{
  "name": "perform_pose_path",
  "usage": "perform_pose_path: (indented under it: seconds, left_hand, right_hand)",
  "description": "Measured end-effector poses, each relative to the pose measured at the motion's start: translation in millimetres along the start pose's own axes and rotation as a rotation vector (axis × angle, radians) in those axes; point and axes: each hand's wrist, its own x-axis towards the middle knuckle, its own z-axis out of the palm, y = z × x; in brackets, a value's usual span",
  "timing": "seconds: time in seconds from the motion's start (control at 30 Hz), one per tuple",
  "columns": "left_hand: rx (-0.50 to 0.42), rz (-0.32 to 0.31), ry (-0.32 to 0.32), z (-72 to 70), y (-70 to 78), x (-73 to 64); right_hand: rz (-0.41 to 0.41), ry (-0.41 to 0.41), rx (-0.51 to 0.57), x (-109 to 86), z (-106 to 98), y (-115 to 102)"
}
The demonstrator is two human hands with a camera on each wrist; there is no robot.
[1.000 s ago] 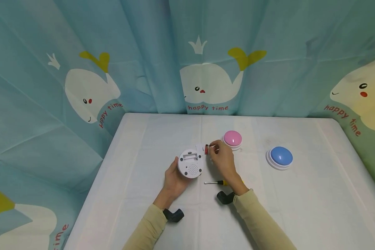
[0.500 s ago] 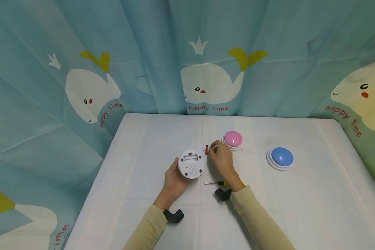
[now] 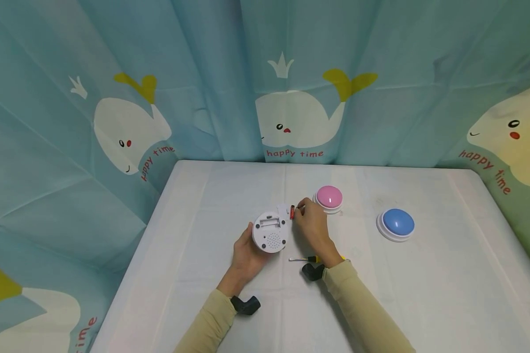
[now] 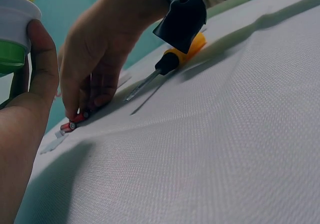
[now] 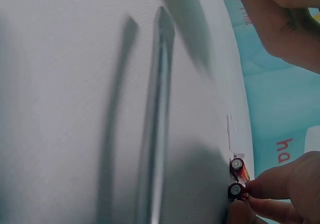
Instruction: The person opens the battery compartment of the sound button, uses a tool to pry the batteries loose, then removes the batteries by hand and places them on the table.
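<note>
Item: two khaki sleeves (image 3: pixel 366 309), nearest to us, each with a black angular fitting (image 3: pixel 246 305) at the wrist.

Item: one left hand (image 3: pixel 247 252), fingers curled round the rim of the device, gripping it clear of the table.

Item: one round white plastic device with a green dome (image 4: pixel 11 59), underside up in the left hand (image 3: pixel 271 233); we note four dark feet, a speaker grille and an uncovered battery compartment. Its place matches the frame of a second ago.

Item: one screwdriver with a yellow-and-black handle and metal shaft (image 3: pixel 304 259), lying on the cloth, partly under the right wrist.

Item: one right hand (image 3: pixel 313 225), fingers bent, tips drawn together. Since that earlier frame, we see its wrist and sleeve shifted slightly left, fingertips staying by the batteries.

Item: two small red cylindrical batteries (image 3: pixel 292 212), side by side on the cloth; the fingertips appear to pinch the one farther from the cover, though they hide much of it.

Item: one flat white plastic cover (image 3: pixel 282 210), between device and batteries.

Item: one blue-domed white button (image 3: pixel 398 222), at right.

Item: one pink-domed white button (image 3: pixel 329 196), just beyond the right hand.

Item: one white cloth-covered table (image 3: pixel 212 211), backed by a blue whale-print curtain (image 3: pixel 212 59).
</note>
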Motion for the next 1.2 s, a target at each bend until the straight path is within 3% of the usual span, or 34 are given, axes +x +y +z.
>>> perform_pose_path:
  seconds: [0.43,0.8,0.93,1.2]
  left_hand:
    - [0.019,0.006,0.006,1.9,0.8,-0.3]
    - [0.004,0.027,0.071,3.3,1.6,-0.9]
    - [0.034,0.068,0.03,2.3,6.1,-0.2]
    - [0.096,0.146,-0.018,0.6,18.1,5.9]
  right_hand:
    - [0.058,-0.075,0.035,-1.3,-8,-1]
    - [0.076,-0.169,0.045,-8.6,-24,-1]
    - [0.065,-0.143,0.063,-13.4,-32,-3]
    - [-0.026,-0.013,0.105,-18.1,-51,-3]
